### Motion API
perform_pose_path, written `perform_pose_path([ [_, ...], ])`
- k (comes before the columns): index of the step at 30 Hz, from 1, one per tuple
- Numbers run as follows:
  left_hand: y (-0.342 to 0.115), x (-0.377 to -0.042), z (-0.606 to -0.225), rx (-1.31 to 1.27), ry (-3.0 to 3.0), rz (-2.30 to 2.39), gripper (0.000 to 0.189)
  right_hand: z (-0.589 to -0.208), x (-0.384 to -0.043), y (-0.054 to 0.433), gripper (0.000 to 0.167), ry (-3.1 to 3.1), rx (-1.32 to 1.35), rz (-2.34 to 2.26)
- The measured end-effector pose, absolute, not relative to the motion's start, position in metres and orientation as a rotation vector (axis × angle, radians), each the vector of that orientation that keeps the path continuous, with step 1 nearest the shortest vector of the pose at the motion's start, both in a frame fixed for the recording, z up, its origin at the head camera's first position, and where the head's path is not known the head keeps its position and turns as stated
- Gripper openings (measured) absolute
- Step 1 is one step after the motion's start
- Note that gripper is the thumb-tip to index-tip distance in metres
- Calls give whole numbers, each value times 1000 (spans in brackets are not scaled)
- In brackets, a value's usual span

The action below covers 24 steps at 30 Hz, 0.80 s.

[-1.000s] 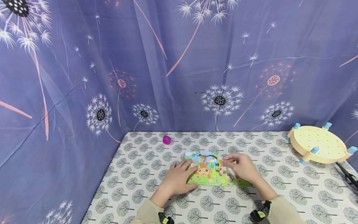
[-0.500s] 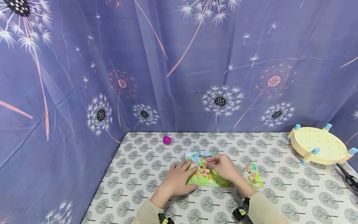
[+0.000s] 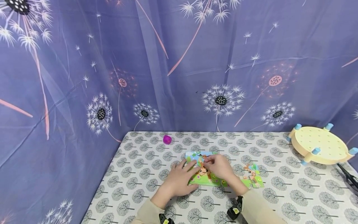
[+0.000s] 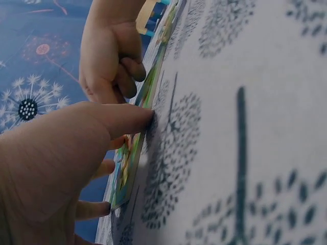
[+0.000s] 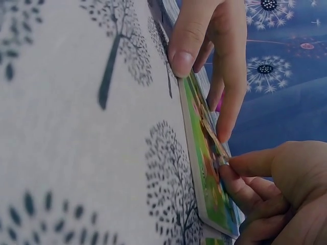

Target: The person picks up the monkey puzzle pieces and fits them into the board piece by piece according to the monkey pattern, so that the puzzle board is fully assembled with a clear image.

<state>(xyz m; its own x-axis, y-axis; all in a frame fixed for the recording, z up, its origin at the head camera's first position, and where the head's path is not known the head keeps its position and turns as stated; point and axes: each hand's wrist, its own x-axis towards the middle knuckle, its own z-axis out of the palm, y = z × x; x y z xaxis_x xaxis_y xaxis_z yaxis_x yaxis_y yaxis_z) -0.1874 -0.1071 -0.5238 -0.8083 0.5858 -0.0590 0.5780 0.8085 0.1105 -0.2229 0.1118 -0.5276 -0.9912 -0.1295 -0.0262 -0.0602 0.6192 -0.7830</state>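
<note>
A jigsaw board with a monkey picture lies on the table in front of me. My left hand rests along its left side, fingers spread over the picture and the thumb at the near edge. Over the middle of the board, my right hand pinches a small puzzle piece between thumb and forefinger. The right wrist view shows that piece tilted, close over the picture. Several loose puzzle pieces with monkey and grass parts lie right of the board, some partly hidden by the right forearm.
Farther back on the table sits a small purple object. A yellow oval stand with blue-tipped legs lies upside down at the right, a black object beside it. Purple dandelion cloth hangs behind the tree-print tablecloth.
My right hand has moved left from the loose pieces to over the board, carrying a puzzle piece, then slightly farther left. The left hand has stayed in place.
</note>
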Motion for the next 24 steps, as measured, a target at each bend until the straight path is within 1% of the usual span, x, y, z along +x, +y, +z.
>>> perform_pose_path([
  [13, -104, -186, -526, 931, 2893, 151, 71, -523, -223, 116, 11, 2748, -149, -1365],
  [20, -101, -187, -526, 933, 2905, 137, 70, -521, -223, 135, 12, 2792, -204, -1369],
  [24, -100, -187, -525, 929, 2915, 113, 70, -521, -220, 152, 13, 2800, -193, -1372],
])
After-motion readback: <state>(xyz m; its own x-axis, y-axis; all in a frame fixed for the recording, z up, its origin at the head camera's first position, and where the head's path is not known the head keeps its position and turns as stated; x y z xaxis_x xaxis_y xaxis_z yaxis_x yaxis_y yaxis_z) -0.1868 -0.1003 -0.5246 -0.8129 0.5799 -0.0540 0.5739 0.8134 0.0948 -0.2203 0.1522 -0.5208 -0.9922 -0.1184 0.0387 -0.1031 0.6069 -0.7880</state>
